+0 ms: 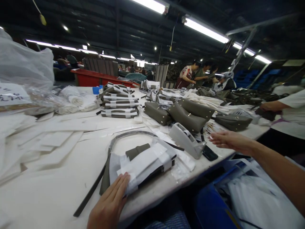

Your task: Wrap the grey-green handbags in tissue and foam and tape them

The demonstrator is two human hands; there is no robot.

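My left hand lies with its fingers flat on the near end of an olive-grey handbag partly wrapped in white paper. Its dark strap loops across the table. My right hand hovers beyond the table's near edge with fingers stretched out. A small whitish spot shows at its fingertips; I cannot make out what it is. Just left of that hand stands a grey tape dispenser, with a black phone beside it.
Unwrapped olive bags sit behind the dispenser. Wrapped bags are stacked farther back. White sheets cover the left side. A blue bin stands below the edge. A co-worker's arm reaches in at right.
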